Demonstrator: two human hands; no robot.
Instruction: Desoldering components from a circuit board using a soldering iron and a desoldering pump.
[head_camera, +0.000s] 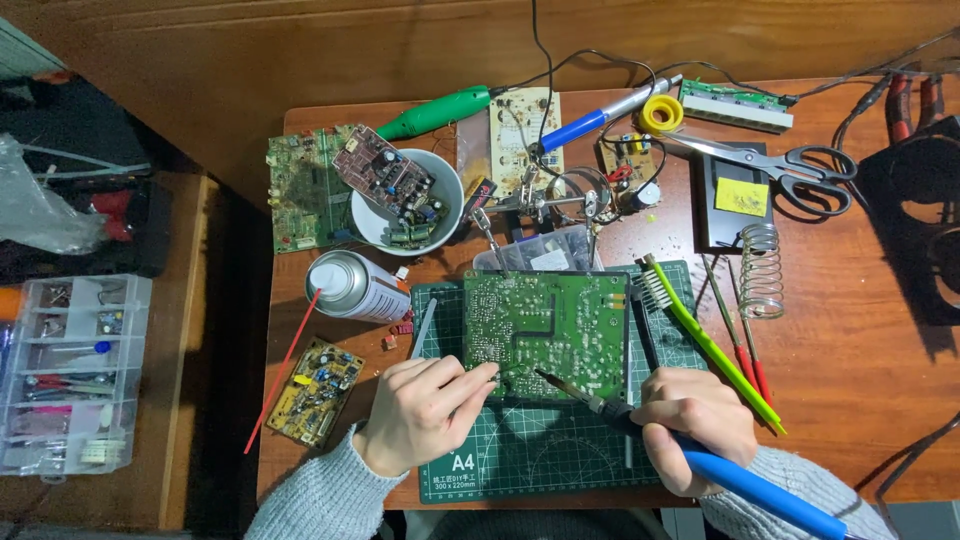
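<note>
A green circuit board (546, 325) lies solder-side up on a dark green cutting mat (520, 460). My left hand (425, 410) rests at the board's lower left corner, fingers pinched together against its edge; whether it holds a thin wire I cannot tell. My right hand (695, 420) grips a blue-handled soldering iron (740, 480), whose tip (545, 375) touches the lower middle of the board.
A spray can (355, 287) lies left of the board, a white bowl (437, 180) of board scraps behind it. Helping-hands clamps (545, 200), scissors (790, 165), a solder spool (661, 113), a green brush (700, 335), screwdrivers (745, 350) and a coil stand (762, 270) crowd the back and right. A parts box (70, 370) sits far left.
</note>
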